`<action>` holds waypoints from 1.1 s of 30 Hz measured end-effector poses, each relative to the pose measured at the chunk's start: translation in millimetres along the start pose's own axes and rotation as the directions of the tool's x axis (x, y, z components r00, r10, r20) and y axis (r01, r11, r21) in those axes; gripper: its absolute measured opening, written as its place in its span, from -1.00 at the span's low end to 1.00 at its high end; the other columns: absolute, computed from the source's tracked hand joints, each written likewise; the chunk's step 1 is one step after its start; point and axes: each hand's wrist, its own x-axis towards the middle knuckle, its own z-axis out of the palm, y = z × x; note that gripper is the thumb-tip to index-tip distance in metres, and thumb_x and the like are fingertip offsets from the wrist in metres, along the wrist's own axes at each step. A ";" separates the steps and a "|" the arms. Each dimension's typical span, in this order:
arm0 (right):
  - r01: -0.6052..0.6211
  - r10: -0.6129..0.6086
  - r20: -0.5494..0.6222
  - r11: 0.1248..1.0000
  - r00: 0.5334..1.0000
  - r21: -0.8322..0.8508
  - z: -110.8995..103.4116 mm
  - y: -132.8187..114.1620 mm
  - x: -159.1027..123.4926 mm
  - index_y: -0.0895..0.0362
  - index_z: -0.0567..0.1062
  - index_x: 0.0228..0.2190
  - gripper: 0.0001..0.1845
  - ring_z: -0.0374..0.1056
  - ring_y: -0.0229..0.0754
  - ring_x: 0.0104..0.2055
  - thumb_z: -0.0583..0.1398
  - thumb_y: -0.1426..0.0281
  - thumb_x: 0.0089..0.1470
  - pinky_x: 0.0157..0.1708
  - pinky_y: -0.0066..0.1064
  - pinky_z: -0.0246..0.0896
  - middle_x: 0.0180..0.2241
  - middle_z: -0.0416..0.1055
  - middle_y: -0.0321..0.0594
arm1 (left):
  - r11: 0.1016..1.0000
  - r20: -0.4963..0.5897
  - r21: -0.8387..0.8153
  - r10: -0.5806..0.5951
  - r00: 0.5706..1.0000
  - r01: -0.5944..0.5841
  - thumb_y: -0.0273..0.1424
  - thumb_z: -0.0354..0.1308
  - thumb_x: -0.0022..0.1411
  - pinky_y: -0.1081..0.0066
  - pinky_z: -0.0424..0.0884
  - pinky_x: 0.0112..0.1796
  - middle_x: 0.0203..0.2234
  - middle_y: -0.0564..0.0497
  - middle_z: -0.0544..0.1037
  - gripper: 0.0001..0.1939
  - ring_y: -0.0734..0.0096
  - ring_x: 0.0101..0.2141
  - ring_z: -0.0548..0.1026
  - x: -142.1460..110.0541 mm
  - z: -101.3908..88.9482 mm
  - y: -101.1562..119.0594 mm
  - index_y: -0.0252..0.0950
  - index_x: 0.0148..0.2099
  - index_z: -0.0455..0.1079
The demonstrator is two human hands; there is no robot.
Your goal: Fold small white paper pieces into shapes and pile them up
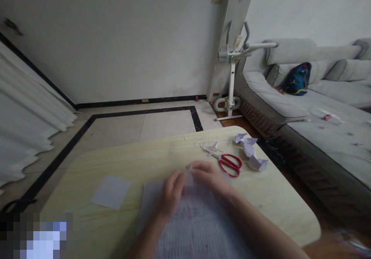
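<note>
Between my two hands is a small piece of white paper, partly hidden by the fingers. My left hand grips its left side with closed fingers. From the right, my right hand pinches the same paper near its top edge. Both hands are just above a large lined sheet with writing, which lies on the pale wooden table. Red-handled scissors rest beyond my right hand, their blades pointing left. A square sheet of white paper lies flat to the left.
Several folded paper pieces stand near the table's right edge. White paper scraps lie by the scissor blades. Past the table are a grey sofa with a blue bag, a white exercise machine and a white curtain.
</note>
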 end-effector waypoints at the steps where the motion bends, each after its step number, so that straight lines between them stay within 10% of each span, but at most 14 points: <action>1: 0.012 -0.012 0.003 1.000 1.000 0.005 0.6 -1.1 -0.1 0.15 0.54 -0.35 -0.76 0.36 -0.22 -0.35 0.26 0.25 -0.04 -0.32 -0.39 0.25 -0.37 0.48 -0.23 | 1.000 -0.005 0.009 0.002 1.000 -0.002 -0.16 0.00 0.26 0.54 0.23 -0.54 -0.64 0.15 0.29 -0.68 0.51 -0.59 0.32 0.2 -0.1 -0.1 -0.28 -0.43 0.29; 16: 0.053 -0.062 -0.113 0.996 0.992 -0.078 2.0 0.1 5.1 0.15 0.58 -0.42 -0.77 0.41 -0.16 -0.32 0.28 0.23 -0.08 -0.28 -0.33 0.29 -0.36 0.54 -0.18 | 0.967 0.000 0.165 0.196 0.981 -0.194 -0.27 0.04 0.24 0.48 0.32 -0.38 -0.50 0.01 0.50 -0.73 0.38 -0.44 0.42 2.6 -2.5 5.7 -0.32 -0.29 0.48; 33: 0.077 -0.075 0.035 0.996 0.997 -0.043 2.3 -4.3 1.0 0.16 0.55 -0.38 -0.77 0.36 -0.20 -0.29 0.20 0.25 0.05 -0.26 -0.38 0.24 -0.36 0.48 -0.24 | 0.998 -0.034 -0.048 -0.043 0.998 0.041 -0.21 0.14 0.14 0.47 0.41 -0.40 -0.45 -0.01 0.58 -0.69 0.34 -0.42 0.49 9.8 -10.4 9.1 -0.35 -0.26 0.52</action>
